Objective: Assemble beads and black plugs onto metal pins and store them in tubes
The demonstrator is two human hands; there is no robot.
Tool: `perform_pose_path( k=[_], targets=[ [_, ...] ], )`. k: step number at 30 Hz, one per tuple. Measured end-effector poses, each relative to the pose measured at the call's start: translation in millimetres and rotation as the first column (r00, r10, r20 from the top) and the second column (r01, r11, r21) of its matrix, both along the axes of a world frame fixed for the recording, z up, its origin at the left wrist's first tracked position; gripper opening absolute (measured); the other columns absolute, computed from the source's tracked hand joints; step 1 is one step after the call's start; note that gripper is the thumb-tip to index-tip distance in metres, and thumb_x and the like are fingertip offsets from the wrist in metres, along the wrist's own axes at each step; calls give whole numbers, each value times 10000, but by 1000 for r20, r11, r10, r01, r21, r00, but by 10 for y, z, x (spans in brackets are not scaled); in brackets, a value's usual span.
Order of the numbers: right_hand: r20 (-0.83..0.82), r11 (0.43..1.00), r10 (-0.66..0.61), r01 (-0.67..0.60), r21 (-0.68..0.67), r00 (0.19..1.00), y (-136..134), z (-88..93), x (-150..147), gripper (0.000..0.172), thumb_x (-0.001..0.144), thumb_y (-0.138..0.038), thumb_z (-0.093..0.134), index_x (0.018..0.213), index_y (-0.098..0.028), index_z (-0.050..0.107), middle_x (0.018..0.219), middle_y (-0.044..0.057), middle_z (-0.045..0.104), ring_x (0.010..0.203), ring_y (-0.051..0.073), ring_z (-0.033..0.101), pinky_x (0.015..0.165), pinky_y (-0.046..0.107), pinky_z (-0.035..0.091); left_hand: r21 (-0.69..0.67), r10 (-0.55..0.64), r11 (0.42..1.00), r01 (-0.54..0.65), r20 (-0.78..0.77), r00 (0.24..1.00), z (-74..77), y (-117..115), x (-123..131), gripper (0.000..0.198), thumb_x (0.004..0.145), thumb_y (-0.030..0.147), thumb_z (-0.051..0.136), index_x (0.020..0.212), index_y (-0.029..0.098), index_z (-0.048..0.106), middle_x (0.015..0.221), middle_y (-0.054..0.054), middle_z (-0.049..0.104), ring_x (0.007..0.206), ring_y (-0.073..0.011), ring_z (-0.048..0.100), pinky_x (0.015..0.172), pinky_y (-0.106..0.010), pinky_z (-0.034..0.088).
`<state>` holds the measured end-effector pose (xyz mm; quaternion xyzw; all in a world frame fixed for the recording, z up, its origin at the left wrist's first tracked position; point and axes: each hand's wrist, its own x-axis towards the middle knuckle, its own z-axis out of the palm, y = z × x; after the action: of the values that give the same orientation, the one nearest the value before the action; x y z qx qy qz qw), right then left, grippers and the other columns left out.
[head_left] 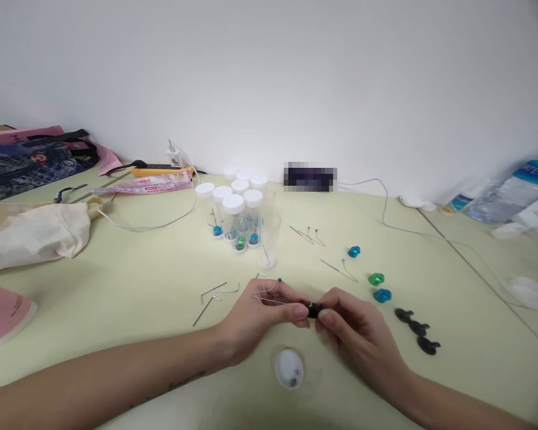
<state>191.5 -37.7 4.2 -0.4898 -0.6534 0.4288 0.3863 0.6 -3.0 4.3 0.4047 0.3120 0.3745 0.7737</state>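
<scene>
My left hand [262, 316] and my right hand [361, 325] meet above the table, fingertips closed on a small black part [312, 310] between them. A thin bent wire [263, 298] with a blue tip sticks out from the left fingers; how it joins the black part is hidden. Below the hands lies a white cap [289, 369] holding small dark metal bits. To the right sit three similar-looking black pieces [416, 328], a green knob-like part [376, 279] and blue ones [382, 295]. Several L-shaped hex keys [213, 298] lie left of my hands.
Several clear tubes with white caps [234, 205] stand behind my hands, beside an uncapped clear tube [269, 239]. More bent wires [341, 272] lie at right. A white cable [385, 203] runs along the back. Bags [36, 236] fill the left, a water bottle [511, 185] the right.
</scene>
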Motion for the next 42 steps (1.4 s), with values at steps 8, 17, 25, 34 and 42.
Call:
perform_pose_path(
  k=[8,17,25,34,42],
  targets=[
    [-5,999,-17,17,-34,1000,-6,6,-16,249,904,-381,568,742,-193,590,495,-43,471,450,111,418,450,247,306,-1,1,1000,-1,-9,1000,-10,5,4,188,640,244,823,754,128,730,630,-32,686,649,-147,630,775,-314,490],
    [23,999,10,-9,-38,1000,-10,5,-5,316,927,-409,524,702,-190,562,522,-34,467,491,116,407,476,255,295,-2,-19,1000,19,14,1000,-7,8,0,162,658,222,814,757,124,733,638,-33,693,654,-133,629,766,-293,488],
    [-4,999,-20,21,49,1000,-4,-3,-4,206,905,-382,572,825,-200,626,670,-4,564,498,112,442,486,258,336,1,-10,1000,10,12,1000,-5,10,5,163,661,224,813,765,126,736,657,-35,701,655,-128,629,757,-281,489],
    [-46,999,-42,41,-33,998,-6,-13,-3,239,915,-419,558,1058,-227,565,572,-49,502,486,114,428,474,238,318,-37,28,999,-27,26,999,-5,8,-4,160,678,212,807,783,120,728,711,-36,720,682,-111,636,751,-247,488],
    [-24,996,28,-30,-80,999,-6,12,2,321,961,-455,450,804,-193,549,534,-41,458,518,120,405,508,258,292,-20,6,1000,-6,33,999,10,21,3,161,682,206,804,788,113,726,719,-46,722,711,-128,653,757,-256,492]
  ],
)
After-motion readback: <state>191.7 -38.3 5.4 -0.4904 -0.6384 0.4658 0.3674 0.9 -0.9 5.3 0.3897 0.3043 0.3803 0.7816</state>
